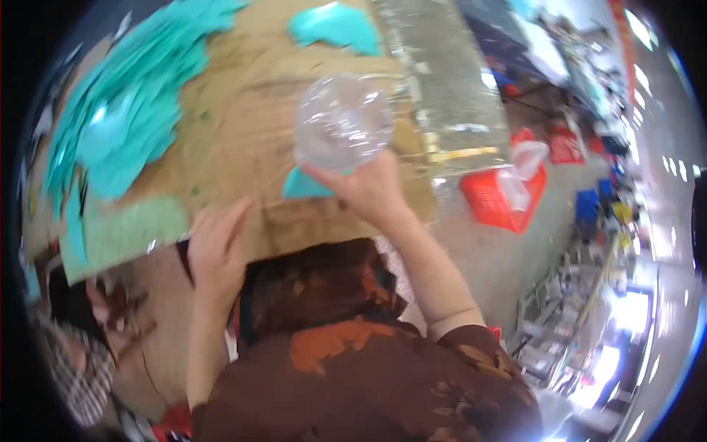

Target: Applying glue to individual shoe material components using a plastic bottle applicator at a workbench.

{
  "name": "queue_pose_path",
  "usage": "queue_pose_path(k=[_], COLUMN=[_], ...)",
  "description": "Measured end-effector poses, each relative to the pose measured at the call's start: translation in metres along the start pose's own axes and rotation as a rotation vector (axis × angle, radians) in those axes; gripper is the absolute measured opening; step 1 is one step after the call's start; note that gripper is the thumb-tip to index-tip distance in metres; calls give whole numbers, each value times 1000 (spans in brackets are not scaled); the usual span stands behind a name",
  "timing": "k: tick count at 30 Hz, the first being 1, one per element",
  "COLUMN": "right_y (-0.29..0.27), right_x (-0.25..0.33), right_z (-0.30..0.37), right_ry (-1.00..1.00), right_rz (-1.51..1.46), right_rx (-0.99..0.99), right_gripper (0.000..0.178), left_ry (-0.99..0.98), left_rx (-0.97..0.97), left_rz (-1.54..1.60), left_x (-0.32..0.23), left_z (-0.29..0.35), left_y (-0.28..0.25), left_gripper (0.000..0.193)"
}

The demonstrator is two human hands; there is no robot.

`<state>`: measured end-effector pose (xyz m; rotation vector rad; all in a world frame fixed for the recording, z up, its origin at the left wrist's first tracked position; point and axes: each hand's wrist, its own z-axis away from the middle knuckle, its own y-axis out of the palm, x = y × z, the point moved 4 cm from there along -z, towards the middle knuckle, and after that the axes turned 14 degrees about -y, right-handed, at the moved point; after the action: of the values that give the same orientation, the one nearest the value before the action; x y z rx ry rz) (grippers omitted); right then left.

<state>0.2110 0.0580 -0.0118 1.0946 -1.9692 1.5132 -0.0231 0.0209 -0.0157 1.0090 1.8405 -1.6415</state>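
Clear round container (345, 121): gripped at its near rim by the right hand (372, 190), over the right half of the counter (258, 37). With left hand (215, 247) loosely extended by the near edge, leaves bare cardboard (247, 125) open toward the teal stack (129, 110).

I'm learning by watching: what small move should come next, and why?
Perhaps bring the left hand to the flat teal piece beside the right hand: the left looks empty, while the right seems to hold the clear round plastic container.
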Motion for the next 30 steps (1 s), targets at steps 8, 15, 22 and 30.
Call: queue_pose_path(k=[8, 15, 22, 30], right_y=[-34, -6, 13, 23], right_x=[-16, 19, 22, 37], right_z=[-2, 2, 6, 6], right_ry=[10, -67, -70, 244], right_rz=[-82, -158, -162, -560], right_rx=[-107, 85, 119, 80], right_gripper=[50, 45, 52, 60], left_ry=[-80, -53, -80, -153], left_rx=[-31, 7, -39, -84], left_rz=[24, 32, 115, 182], left_x=[10, 23, 24, 32], left_z=[3, 5, 5, 5], left_y=[-4, 0, 0, -4], left_gripper=[34, 34, 31, 28])
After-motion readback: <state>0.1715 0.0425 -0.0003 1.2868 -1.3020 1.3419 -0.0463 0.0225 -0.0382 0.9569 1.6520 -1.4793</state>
